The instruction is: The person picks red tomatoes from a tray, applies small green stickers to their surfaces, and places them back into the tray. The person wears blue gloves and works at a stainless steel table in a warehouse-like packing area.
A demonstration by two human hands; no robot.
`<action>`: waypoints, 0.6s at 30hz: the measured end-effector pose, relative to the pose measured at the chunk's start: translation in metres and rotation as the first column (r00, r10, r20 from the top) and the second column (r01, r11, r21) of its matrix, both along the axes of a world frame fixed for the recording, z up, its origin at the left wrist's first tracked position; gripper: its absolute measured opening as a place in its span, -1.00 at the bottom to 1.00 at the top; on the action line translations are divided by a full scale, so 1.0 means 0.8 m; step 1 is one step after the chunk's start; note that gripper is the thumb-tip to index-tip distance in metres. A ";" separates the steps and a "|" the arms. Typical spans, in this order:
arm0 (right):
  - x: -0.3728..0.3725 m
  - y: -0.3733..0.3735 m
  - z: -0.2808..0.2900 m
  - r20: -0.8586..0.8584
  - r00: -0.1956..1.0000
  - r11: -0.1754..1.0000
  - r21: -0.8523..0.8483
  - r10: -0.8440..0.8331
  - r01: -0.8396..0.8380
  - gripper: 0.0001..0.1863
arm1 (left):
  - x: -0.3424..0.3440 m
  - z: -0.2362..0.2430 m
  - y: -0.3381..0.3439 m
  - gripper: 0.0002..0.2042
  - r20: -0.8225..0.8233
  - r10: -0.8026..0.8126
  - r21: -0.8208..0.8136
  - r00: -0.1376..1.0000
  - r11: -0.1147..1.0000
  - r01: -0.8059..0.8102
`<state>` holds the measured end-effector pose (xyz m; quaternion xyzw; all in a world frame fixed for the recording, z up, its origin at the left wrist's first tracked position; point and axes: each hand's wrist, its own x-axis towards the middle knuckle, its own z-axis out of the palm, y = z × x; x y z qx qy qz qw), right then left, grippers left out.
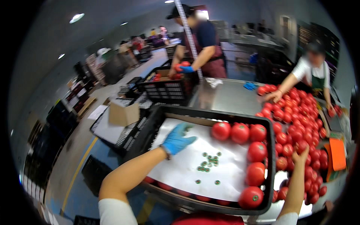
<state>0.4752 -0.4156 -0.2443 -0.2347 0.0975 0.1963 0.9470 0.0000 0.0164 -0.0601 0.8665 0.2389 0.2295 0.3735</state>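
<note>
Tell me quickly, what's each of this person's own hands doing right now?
Left hand: open, over the white paper.
Right hand: at a red tomato; whether gripping cannot be told.

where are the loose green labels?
In the head view, the labels lie on white paper in the black crate, between the left hand and the crate's right-side tomatoes.

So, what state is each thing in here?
Near crate: top open, partly filled
White sheet: spread inside near crate
Stickers: loose on the sheet, mostly clustered
Nearest crate tomato: stickered
Left hand: gloved, open, over the sheet
Right hand: bare, at piled tomatoes, grip unclear
Cardboard: bent
Far crate: holding tomatoes
</note>
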 end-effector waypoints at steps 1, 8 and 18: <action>0.027 -0.039 -0.030 -0.024 1.000 1.000 0.006 -0.021 0.021 -0.58 | 0.020 0.000 -0.004 -0.40 0.058 -0.086 0.089 0.995 0.993 0.081; -0.091 0.074 0.180 0.274 0.928 0.965 -0.151 0.251 -0.216 -0.67 | 0.112 0.010 -0.067 -0.18 -0.267 0.047 0.185 0.962 0.983 0.003; -0.367 0.247 0.363 0.616 0.129 0.628 -0.774 0.777 -0.082 -0.63 | 0.097 0.021 -0.086 -0.36 -0.017 0.015 0.169 1.000 0.986 -0.012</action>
